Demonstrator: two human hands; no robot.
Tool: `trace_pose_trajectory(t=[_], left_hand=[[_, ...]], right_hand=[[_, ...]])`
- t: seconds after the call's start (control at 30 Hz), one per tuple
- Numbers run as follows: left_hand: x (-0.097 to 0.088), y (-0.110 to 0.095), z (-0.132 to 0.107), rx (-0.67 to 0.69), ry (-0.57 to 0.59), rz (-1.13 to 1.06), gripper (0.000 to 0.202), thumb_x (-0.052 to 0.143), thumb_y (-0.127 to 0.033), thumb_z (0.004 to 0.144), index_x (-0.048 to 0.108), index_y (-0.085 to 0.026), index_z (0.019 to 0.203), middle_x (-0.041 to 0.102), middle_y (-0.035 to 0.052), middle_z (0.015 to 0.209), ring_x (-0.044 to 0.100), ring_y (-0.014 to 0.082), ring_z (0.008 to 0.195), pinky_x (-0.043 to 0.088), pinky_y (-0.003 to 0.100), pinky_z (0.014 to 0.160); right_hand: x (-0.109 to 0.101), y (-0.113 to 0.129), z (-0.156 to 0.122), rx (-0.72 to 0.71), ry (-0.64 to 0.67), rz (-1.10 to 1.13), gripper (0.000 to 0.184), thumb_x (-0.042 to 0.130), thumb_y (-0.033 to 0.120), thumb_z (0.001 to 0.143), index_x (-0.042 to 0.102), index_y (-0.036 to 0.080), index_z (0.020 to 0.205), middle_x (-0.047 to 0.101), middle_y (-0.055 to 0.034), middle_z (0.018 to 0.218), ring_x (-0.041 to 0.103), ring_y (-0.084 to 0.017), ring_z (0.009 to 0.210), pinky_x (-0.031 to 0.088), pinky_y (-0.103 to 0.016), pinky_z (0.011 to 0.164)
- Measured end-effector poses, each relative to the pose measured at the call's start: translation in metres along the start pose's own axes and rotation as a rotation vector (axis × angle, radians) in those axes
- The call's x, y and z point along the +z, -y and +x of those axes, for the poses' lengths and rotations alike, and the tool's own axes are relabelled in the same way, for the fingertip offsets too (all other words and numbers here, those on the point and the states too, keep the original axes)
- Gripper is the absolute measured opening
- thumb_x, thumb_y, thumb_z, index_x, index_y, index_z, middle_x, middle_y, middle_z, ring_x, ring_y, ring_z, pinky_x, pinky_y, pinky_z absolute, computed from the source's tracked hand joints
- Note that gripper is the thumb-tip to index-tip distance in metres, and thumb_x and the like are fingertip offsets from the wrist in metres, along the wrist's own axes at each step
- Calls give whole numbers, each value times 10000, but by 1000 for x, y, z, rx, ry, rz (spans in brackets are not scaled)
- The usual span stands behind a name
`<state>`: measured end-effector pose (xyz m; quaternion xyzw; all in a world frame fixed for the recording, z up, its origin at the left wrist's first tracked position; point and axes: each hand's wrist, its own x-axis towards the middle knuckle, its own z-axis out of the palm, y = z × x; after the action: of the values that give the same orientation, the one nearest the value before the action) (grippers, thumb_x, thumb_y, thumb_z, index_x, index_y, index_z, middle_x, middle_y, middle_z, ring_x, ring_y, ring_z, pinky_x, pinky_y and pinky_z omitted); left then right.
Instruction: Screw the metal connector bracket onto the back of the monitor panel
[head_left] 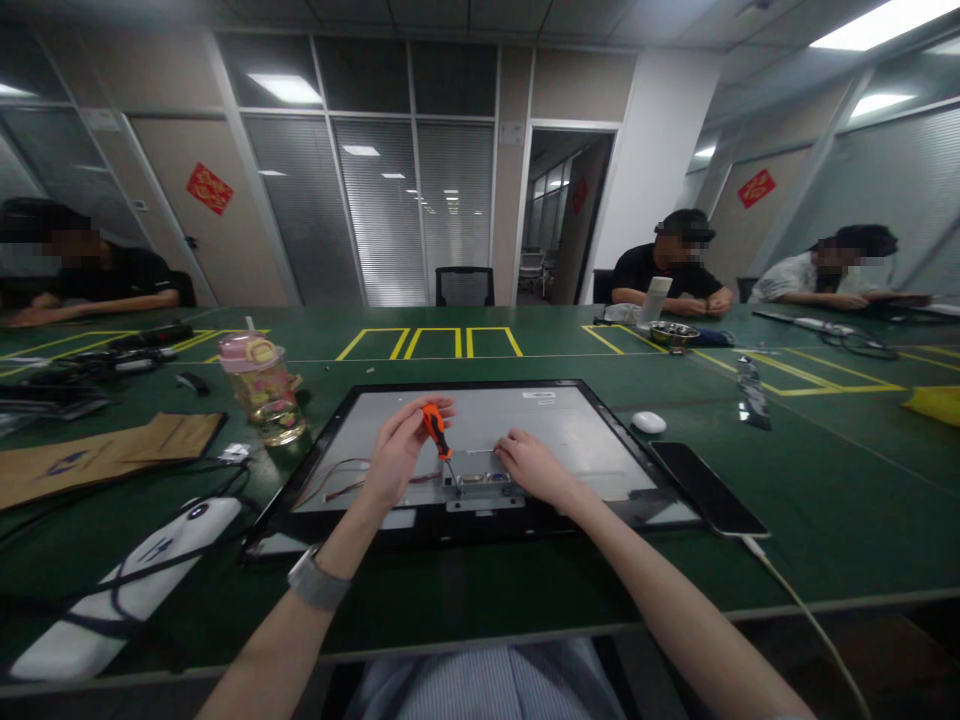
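Observation:
A flat display panel (pixel 585 440) with a grey back and black frame lies on the green table before me. My left hand (pixel 400 450) is closed around an orange-and-black screwdriver (pixel 436 432), whose shaft points down at a small metal bracket with ports (pixel 480 484) near the panel's front edge. My right hand (pixel 534 465) rests at the right end of that bracket, its fingers curled; what they hold, if anything, is hidden. Thin wires (pixel 341 484) run across the panel left of the bracket.
Left of the panel stand a pink-lidded bottle (pixel 262 390), a brown paper bag (pixel 112 455) and a white device with black cables (pixel 142 580). To the right lie a phone (pixel 709 488) on a cable and a white earbud case (pixel 649 422). Several people sit across the table.

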<state>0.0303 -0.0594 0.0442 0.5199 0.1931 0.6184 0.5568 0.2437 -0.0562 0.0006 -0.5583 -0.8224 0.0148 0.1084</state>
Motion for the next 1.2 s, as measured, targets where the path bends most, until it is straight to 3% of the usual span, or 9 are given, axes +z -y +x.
trace_pose_trajectory(t=[0.13,0.37,0.53,0.67,0.87,1.07,1.2], left_hand=[[-1,2,0,-12,-50,47,293,646,-320,775,672,-155,1015,682,100,1027,656,198,853,500,333,813],[-8,9,2,63,-171,225,221,731,-254,701,689,-173,902,616,-11,720,560,95,673,449,193,665],[-5,5,2,43,-124,88,253,625,-348,786,700,-140,910,678,84,948,620,180,861,492,294,781],[-1,2,0,29,-86,46,248,615,-315,793,696,-140,949,671,105,1075,638,219,953,499,340,842],[-2,3,1,48,-114,92,251,683,-310,745,691,-153,941,706,92,978,656,218,941,489,334,856],[-8,7,2,98,-198,207,220,758,-249,655,690,-160,844,645,1,747,595,111,701,468,217,686],[-9,8,2,98,-183,208,201,738,-263,684,691,-157,848,626,4,757,580,103,704,461,210,687]], right_hand=[[-1,0,-1,-1,2,3,343,305,251,971,622,141,1041,592,-111,990,572,-192,922,381,-273,814],[-1,0,-1,3,5,7,343,307,267,973,618,147,1051,588,-111,1004,573,-194,921,384,-275,813],[-1,1,-1,4,7,5,344,303,265,974,615,149,1061,588,-111,999,573,-190,908,383,-277,813],[-1,1,-1,3,2,3,339,308,263,973,613,146,1063,587,-111,1003,574,-190,912,384,-275,811],[-1,1,-1,-4,0,-2,342,306,257,972,622,145,1037,591,-111,984,574,-193,917,383,-276,815],[-2,1,-1,-7,-4,-4,342,303,255,974,622,144,1027,593,-110,984,575,-191,915,384,-274,814],[-1,0,-1,-8,-12,-7,349,300,269,975,624,146,1019,592,-108,985,575,-190,901,385,-273,801]])
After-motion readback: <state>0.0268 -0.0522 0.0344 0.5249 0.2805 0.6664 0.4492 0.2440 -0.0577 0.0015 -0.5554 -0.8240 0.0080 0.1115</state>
